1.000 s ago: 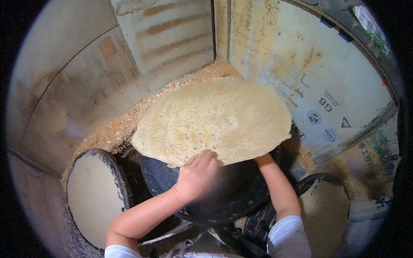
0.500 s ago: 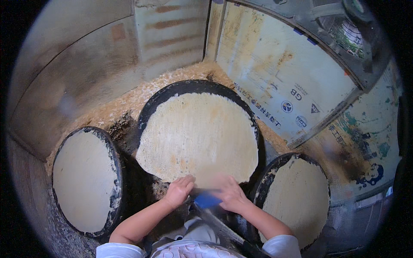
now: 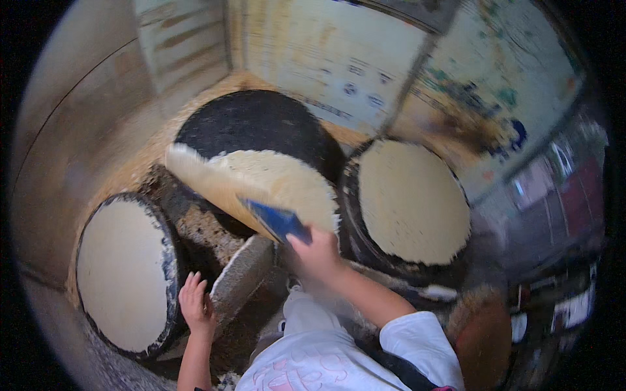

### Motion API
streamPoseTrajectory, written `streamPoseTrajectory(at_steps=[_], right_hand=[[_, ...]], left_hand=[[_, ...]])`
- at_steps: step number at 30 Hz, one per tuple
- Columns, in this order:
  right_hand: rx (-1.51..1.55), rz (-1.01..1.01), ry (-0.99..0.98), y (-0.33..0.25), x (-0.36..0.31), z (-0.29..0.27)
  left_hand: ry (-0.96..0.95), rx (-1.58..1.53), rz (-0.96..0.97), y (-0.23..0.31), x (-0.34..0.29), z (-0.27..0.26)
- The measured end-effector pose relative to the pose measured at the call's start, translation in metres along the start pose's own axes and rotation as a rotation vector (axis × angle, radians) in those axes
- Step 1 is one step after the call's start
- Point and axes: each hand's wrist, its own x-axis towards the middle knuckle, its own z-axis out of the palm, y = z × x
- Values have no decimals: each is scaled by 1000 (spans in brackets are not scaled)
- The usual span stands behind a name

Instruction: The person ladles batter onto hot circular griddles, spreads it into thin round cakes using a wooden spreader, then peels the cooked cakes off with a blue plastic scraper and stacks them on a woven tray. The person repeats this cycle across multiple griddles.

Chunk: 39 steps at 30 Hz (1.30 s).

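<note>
My right hand (image 3: 319,255) grips a blue scraper (image 3: 279,220), whose blade lies against the near fold of a thin, pale pancake (image 3: 300,179). The pancake is folded over on the round black middle griddle (image 3: 251,120), whose far half shows bare. One end of the fold hangs past the griddle's left rim. My left hand (image 3: 197,305) holds nothing, its fingers stretched out beside the right edge of the left griddle (image 3: 175,260). That griddle bears a flat, pale batter sheet (image 3: 124,274).
The right griddle (image 3: 351,215) carries another pale sheet (image 3: 414,202). Between my arms a grey, rough-edged slab (image 3: 242,277) stands tilted. Stained panels (image 3: 326,58) wall in the back, and crumbs (image 3: 140,159) lie along their foot. A round brown object (image 3: 482,339) stands at lower right.
The pancake, spread flat before, is now folded toward its near left side, baring the griddle's far half. My left hand has left it and moved left. The view has turned right.
</note>
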Motion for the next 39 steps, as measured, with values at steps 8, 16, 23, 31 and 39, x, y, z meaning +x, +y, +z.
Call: streamPoseTrajectory(at_steps=[8,16,23,31,39], right_hand=[[484,420,527,27,-71,-182],[621,426,1176,74,-242,-399],[789,482,1642,89,-463,-520],[758,381,2046,126,-711,-561],[490,486,2383,207,-842,-510]], left_hand=[[-300,-109,-169,11,-152,20],[-726,-581,-520,78,-232,105],[-1197,-810,-447,163,-190,219],[-1124,-692,-139,294,-192,261],[-1271,-271,147,316,-209,234]])
